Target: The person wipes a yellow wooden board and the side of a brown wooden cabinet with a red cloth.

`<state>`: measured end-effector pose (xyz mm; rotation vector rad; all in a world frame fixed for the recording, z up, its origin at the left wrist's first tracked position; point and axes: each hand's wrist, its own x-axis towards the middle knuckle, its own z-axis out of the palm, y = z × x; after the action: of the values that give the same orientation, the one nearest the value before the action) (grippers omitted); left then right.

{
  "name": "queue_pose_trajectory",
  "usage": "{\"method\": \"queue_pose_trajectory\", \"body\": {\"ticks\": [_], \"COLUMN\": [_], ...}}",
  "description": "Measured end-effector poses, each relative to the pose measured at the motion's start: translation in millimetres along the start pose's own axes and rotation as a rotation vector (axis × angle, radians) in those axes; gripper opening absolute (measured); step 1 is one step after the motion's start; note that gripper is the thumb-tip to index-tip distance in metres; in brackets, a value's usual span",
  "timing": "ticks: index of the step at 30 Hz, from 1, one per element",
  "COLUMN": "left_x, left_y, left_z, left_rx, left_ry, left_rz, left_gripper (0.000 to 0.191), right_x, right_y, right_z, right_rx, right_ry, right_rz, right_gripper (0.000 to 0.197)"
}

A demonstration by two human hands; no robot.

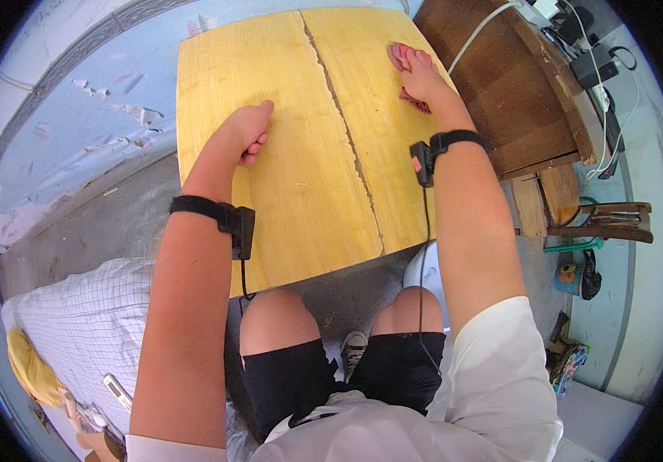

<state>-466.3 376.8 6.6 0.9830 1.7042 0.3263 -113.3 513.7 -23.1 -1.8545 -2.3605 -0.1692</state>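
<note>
A yellow wood-veneer table (285,190) stands before me, split by a dark, chipped seam (343,115) running from its far edge to its near edge. My right hand (422,75) presses a dark red cloth (415,101) onto the far right part of the tabletop. Part of that cloth is hidden under the palm and fingers. Left of the seam, my left hand (255,128) rests at the table surface with its fingers curled in and its thumb forward; nothing shows in it. Each forearm wears a black strap with a small cabled device.
A brown wooden cabinet (516,92) adjoins the table's right side, with white cables (481,34) and a black adapter (594,66) on it. Peeling blue wall (71,115) lies left. A checked white bedsheet (83,312) with a remote control (117,392) is at lower left.
</note>
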Motion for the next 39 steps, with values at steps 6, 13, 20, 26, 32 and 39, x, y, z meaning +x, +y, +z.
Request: {"method": "queue_pose_trajectory", "body": {"ticks": [6, 13, 20, 26, 32, 39], "left_x": [3.2, -8.8, -4.9, 6.0, 11.6, 8.3], "left_y": [-12.0, -2.7, -2.3, -9.0, -9.2, -3.1], "left_z": [-12.7, -7.6, -1.9, -8.1, -8.1, -2.9], "left_rx": [0.006, 0.007, -0.065, -0.071, 0.019, 0.066], "left_ry": [0.013, 0.029, -0.077, -0.06, -0.048, -0.071], "left_rz": [-0.025, 0.011, 0.058, 0.06, 0.057, 0.0], "left_gripper": [0.055, 0.054, 0.047, 0.049, 0.054, 0.054], "right_x": [25.7, 6.9, -149.0, -281.8, -310.1, -278.2], "right_y": [-135.5, -125.8, -81.9, -78.0, -13.4, 44.5], "right_z": [-14.0, -36.1, -57.4, -112.0, -97.0, -53.7], "right_rx": [-0.384, 0.163, 0.09, 0.103, 0.235, 0.092], "right_ry": [-0.144, -0.345, -0.134, -0.122, 0.071, 0.229], "right_rz": [-0.469, -0.118, -0.23, -0.09, -0.019, 0.289], "right_gripper": [0.053, 0.063, 0.059, 0.057, 0.052, 0.057]}}
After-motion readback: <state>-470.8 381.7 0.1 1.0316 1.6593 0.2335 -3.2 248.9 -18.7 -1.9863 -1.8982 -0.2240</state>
